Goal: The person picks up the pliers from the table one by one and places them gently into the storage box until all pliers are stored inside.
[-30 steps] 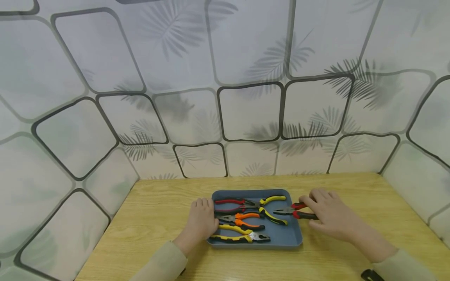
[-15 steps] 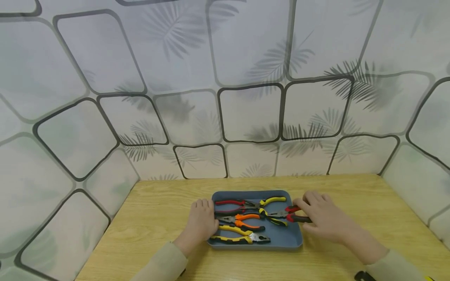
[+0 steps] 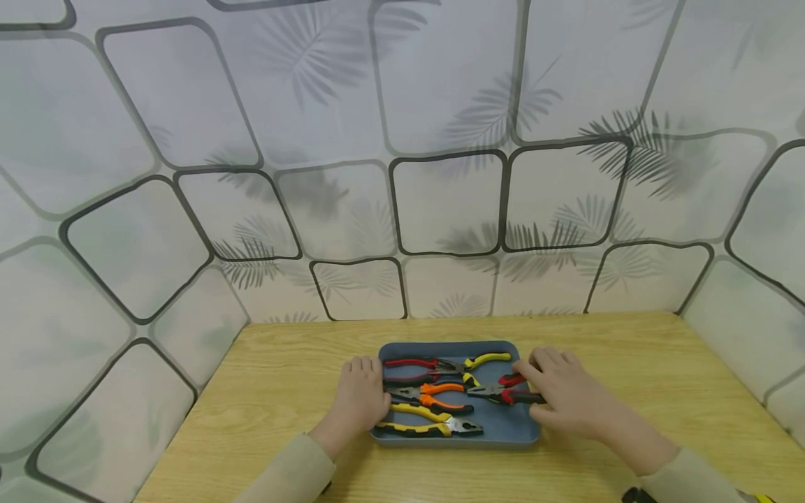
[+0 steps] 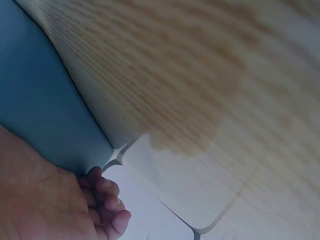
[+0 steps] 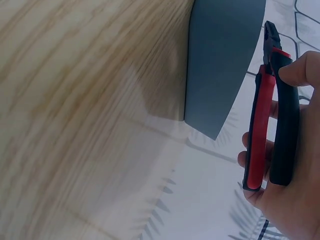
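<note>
In the head view my left hand (image 3: 360, 398) grips the left wall of the blue-grey tray (image 3: 528, 434), thumb over the rim. In the left wrist view its fingers (image 4: 111, 202) lie curled beyond the tray's outer wall. Over the tray's right side, my right hand (image 3: 566, 395) holds red-and-black pliers (image 3: 503, 392) by the handles, jaws pointing left. The jaws overlap the lower handle of yellow-handled pliers (image 3: 470, 366) in this view. Also inside lie red-handled pliers (image 3: 411, 362), orange-and-black pliers (image 3: 437, 395) and yellow-and-black combination pliers (image 3: 434, 423).
The tray stands on a wooden table (image 3: 283, 363). Behind and on both sides rise walls (image 3: 449, 202) patterned with dark outlines and leaves. A small yellow-and-black piece (image 3: 762, 498) shows at the bottom right edge, beside the right sleeve.
My right hand has moved left with the red-and-black pliers, from the tray's right rim to over its inside. The left hand and the tray have stayed in place.
</note>
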Demonstrator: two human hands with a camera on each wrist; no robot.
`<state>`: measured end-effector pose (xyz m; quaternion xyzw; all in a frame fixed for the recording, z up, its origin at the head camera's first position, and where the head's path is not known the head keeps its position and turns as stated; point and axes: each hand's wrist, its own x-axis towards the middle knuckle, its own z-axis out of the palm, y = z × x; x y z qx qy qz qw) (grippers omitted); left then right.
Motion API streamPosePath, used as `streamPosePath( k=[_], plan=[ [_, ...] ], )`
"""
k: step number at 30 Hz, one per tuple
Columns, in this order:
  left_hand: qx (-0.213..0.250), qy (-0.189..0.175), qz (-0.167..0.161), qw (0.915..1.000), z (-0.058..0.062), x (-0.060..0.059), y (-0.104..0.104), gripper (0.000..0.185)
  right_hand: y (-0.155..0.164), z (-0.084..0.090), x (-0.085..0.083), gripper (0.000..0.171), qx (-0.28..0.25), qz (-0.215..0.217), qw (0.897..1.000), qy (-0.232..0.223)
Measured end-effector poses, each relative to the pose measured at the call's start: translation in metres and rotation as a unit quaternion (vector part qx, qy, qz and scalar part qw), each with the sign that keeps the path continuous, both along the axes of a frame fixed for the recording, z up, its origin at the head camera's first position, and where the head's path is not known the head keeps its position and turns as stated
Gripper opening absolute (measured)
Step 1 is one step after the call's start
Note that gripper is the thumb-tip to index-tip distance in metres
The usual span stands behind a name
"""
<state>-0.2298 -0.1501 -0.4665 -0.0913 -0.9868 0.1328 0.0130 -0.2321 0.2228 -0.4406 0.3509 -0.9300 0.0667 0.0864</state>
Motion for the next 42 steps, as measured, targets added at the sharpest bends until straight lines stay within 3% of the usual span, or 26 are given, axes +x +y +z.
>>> streamPosePath(
  k=[15, 42],
  plan=[
    [-0.003, -0.003, 0.002, 1.0, 0.001, -0.002, 0.0, 0.049, -0.014, -0.01, -0.001, 0.051, -0.004, 0.011, 1.0, 0.016],
    [0.014, -0.003, -0.002, 0.9999, 0.0, -0.001, -0.001, 0.049, -0.035, -0.015, 0.004, 0.046, -0.014, 0.046, 0.999, 0.0]
  ],
)
